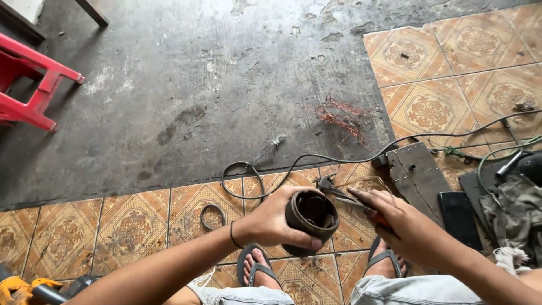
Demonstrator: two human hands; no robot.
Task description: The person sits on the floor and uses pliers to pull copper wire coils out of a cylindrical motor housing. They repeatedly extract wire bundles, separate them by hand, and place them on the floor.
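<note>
My left hand (pixel 275 220) grips a dark round metal cylinder (pixel 310 219), a motor stator by its look, with its open end turned up toward me. My right hand (pixel 398 223) holds pliers (pixel 337 190) with orange handles, whose jaws reach past the cylinder's upper right rim. Both hands hover over the patterned floor tiles, above my feet in sandals (pixel 257 265).
A tangle of reddish copper wire (pixel 341 116) lies on the dark concrete. A black cable (pixel 316 158) loops across the floor to a dark metal plate (pixel 418 172). A phone (pixel 458 217) and rags (pixel 516 212) lie at right, a red plastic stool (pixel 31 79) at upper left, a yellow tool (pixel 22 289) at bottom left.
</note>
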